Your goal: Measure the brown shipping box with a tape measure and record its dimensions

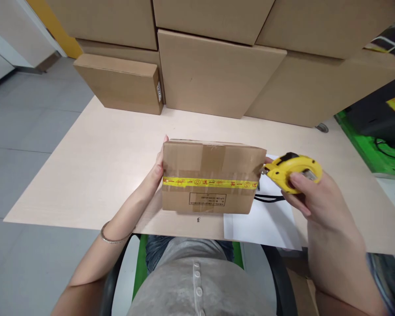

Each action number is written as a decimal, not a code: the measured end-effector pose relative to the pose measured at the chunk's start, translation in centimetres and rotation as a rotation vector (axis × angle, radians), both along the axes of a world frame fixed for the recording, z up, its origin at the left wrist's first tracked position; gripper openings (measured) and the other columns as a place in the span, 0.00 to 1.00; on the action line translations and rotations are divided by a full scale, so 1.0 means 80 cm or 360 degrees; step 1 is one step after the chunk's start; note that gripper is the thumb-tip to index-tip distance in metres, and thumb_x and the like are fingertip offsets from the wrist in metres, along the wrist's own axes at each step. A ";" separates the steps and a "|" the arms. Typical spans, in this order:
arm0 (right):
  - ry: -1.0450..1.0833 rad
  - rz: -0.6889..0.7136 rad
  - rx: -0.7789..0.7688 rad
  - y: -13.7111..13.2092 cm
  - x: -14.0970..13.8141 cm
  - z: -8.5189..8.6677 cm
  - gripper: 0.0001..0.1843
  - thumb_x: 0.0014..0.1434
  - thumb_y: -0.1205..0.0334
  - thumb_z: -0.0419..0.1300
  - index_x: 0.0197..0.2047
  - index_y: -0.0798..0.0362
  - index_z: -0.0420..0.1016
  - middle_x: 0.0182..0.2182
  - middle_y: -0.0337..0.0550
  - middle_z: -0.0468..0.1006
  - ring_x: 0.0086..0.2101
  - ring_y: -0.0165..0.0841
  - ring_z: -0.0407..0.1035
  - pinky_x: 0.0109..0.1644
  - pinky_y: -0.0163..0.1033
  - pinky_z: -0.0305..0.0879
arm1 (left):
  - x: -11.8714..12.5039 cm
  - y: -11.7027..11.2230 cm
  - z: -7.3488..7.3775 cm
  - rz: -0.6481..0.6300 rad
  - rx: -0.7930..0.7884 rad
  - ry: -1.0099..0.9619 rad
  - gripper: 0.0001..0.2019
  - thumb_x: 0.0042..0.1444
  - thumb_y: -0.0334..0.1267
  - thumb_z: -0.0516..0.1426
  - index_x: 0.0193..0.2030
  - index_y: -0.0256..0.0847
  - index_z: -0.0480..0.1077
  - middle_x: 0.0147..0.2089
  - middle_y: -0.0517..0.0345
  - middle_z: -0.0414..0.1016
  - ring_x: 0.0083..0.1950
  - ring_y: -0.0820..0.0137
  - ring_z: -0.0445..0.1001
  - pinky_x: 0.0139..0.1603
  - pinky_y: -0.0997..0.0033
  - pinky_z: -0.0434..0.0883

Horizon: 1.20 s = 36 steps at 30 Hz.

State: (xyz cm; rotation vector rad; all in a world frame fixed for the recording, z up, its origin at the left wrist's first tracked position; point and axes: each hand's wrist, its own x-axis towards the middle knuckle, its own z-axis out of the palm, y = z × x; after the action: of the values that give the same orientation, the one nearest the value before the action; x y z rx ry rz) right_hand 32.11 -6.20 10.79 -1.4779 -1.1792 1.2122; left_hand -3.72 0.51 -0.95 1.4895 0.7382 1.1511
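In front of me a taped cardboard box point(213, 162) stands on the table, a yellow printed tape strip point(213, 182) running across its near side. My left hand point(159, 160) grips the box's left side, its fingers partly hidden behind the cardboard. A yellow and black tape measure point(291, 171) is held in my right hand point(307, 188), thumb over its case. Its metal hook end points at the box's right edge; I cannot tell whether they touch. No drawn-out blade is clearly visible.
Large cardboard boxes point(217, 74) are stacked along the table's back, with a flatter box point(131, 85) at left. White paper point(266, 228) and a black cord point(269, 199) lie right of the taped box. A green surface point(362, 140) with dark equipment point(382, 118) is far right.
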 end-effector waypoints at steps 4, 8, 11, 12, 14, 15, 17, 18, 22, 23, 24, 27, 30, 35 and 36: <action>-0.0022 -0.0002 0.0034 -0.023 0.010 -0.002 0.23 0.54 0.46 0.77 0.38 0.43 0.67 0.62 0.44 0.81 0.13 0.22 0.54 0.13 0.39 0.39 | -0.010 0.002 0.002 0.0106 0.0222 -0.0090 0.48 0.55 0.73 0.62 0.78 0.61 0.55 0.81 0.52 0.57 0.82 0.45 0.56 0.80 0.40 0.60; -0.0145 0.0147 -0.0084 -0.030 0.024 -0.009 0.23 0.51 0.49 0.79 0.37 0.42 0.69 0.62 0.43 0.82 0.14 0.23 0.54 0.12 0.39 0.46 | -0.014 0.007 0.004 0.0146 0.0498 0.0054 0.47 0.49 0.61 0.73 0.71 0.60 0.58 0.73 0.48 0.61 0.75 0.45 0.65 0.75 0.38 0.66; -0.0391 0.0221 0.0051 -0.027 0.030 0.004 0.18 0.54 0.49 0.77 0.38 0.41 0.72 0.55 0.46 0.84 0.20 0.30 0.65 0.16 0.40 0.58 | -0.017 0.012 0.004 0.0124 0.0622 0.0136 0.47 0.45 0.57 0.76 0.69 0.58 0.61 0.73 0.46 0.60 0.76 0.43 0.63 0.77 0.38 0.64; -0.0477 0.0192 0.0174 -0.023 0.029 0.011 0.17 0.56 0.48 0.76 0.39 0.40 0.73 0.52 0.47 0.84 0.24 0.34 0.70 0.19 0.42 0.64 | -0.018 0.014 0.004 0.0098 0.0635 0.0138 0.47 0.45 0.57 0.76 0.69 0.58 0.61 0.73 0.46 0.60 0.76 0.43 0.63 0.77 0.38 0.64; -0.0615 0.0121 0.0425 -0.010 0.017 0.028 0.17 0.57 0.48 0.76 0.42 0.39 0.74 0.43 0.48 0.82 0.32 0.41 0.76 0.27 0.45 0.72 | -0.021 0.017 0.004 0.0046 0.0627 0.0128 0.49 0.44 0.57 0.76 0.71 0.57 0.60 0.74 0.45 0.61 0.76 0.43 0.64 0.76 0.39 0.66; -0.0662 0.0119 0.0520 0.001 0.006 0.036 0.18 0.57 0.48 0.76 0.43 0.38 0.73 0.40 0.47 0.81 0.34 0.42 0.77 0.30 0.46 0.73 | -0.022 0.019 0.004 0.0031 0.0615 0.0128 0.51 0.44 0.57 0.76 0.73 0.57 0.60 0.74 0.44 0.61 0.76 0.42 0.65 0.76 0.40 0.66; -0.0712 0.0296 0.0657 0.028 -0.026 0.049 0.20 0.57 0.48 0.75 0.46 0.39 0.71 0.42 0.45 0.81 0.36 0.44 0.78 0.35 0.47 0.75 | -0.025 0.021 0.004 0.0019 0.0586 0.0148 0.56 0.44 0.58 0.76 0.77 0.56 0.58 0.77 0.43 0.60 0.77 0.40 0.63 0.78 0.39 0.64; -0.0735 0.0459 0.0702 0.043 -0.046 0.053 0.20 0.59 0.47 0.74 0.49 0.39 0.71 0.45 0.45 0.82 0.40 0.44 0.78 0.38 0.48 0.76 | -0.025 0.021 0.003 0.0016 0.0568 0.0169 0.58 0.43 0.59 0.76 0.79 0.56 0.56 0.78 0.43 0.59 0.79 0.39 0.61 0.79 0.38 0.63; -0.0808 0.1052 0.0865 0.099 -0.133 0.056 0.21 0.65 0.45 0.69 0.54 0.44 0.70 0.52 0.46 0.81 0.47 0.47 0.77 0.50 0.51 0.74 | -0.027 0.022 0.002 0.0018 0.0475 0.0210 0.63 0.40 0.61 0.77 0.80 0.55 0.54 0.81 0.42 0.56 0.82 0.35 0.55 0.81 0.34 0.57; -0.0825 0.1150 0.0860 0.109 -0.152 0.055 0.20 0.67 0.47 0.67 0.55 0.45 0.69 0.52 0.46 0.80 0.48 0.47 0.77 0.51 0.50 0.73 | -0.027 0.022 0.002 0.0017 0.0454 0.0190 0.62 0.39 0.60 0.78 0.80 0.54 0.56 0.80 0.42 0.57 0.81 0.35 0.56 0.81 0.34 0.57; -0.0853 0.1218 0.0871 0.116 -0.168 0.054 0.18 0.68 0.48 0.66 0.55 0.46 0.68 0.52 0.47 0.80 0.47 0.46 0.77 0.50 0.50 0.72 | -0.026 0.022 0.001 0.0011 0.0441 0.0163 0.61 0.39 0.59 0.78 0.79 0.53 0.58 0.79 0.42 0.59 0.80 0.34 0.58 0.81 0.33 0.58; -0.0968 0.1319 0.0915 0.126 -0.195 0.050 0.14 0.71 0.52 0.63 0.54 0.47 0.67 0.52 0.47 0.80 0.45 0.44 0.77 0.48 0.47 0.70 | -0.026 0.023 -0.004 -0.0037 0.0474 0.0109 0.58 0.42 0.56 0.78 0.78 0.55 0.58 0.77 0.43 0.64 0.77 0.36 0.64 0.78 0.33 0.63; -0.1060 0.1316 0.0924 0.125 -0.190 0.049 0.13 0.70 0.54 0.63 0.54 0.47 0.67 0.51 0.46 0.81 0.43 0.43 0.76 0.46 0.45 0.69 | -0.027 0.028 -0.010 -0.0053 0.0635 0.0120 0.60 0.44 0.57 0.77 0.81 0.61 0.52 0.79 0.46 0.60 0.78 0.40 0.63 0.77 0.36 0.65; -0.1093 0.1144 0.0830 0.110 -0.123 0.052 0.17 0.67 0.49 0.66 0.54 0.47 0.72 0.48 0.45 0.82 0.41 0.43 0.77 0.44 0.46 0.70 | -0.030 0.035 -0.015 0.0032 0.0931 0.0217 0.56 0.44 0.64 0.75 0.79 0.59 0.60 0.75 0.45 0.63 0.77 0.43 0.63 0.75 0.38 0.68; -0.1097 0.1095 0.0774 0.105 -0.103 0.051 0.18 0.67 0.47 0.66 0.54 0.46 0.73 0.47 0.44 0.82 0.41 0.43 0.77 0.44 0.46 0.71 | -0.030 0.035 -0.014 0.0053 0.0965 0.0242 0.54 0.45 0.64 0.74 0.78 0.58 0.62 0.74 0.44 0.64 0.76 0.43 0.64 0.74 0.38 0.69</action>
State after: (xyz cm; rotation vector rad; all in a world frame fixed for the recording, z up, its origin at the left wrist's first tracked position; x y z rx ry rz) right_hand 23.87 2.17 14.87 -1.1557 -2.3942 0.7129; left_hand -6.12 3.35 -2.07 2.0914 0.5351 1.3709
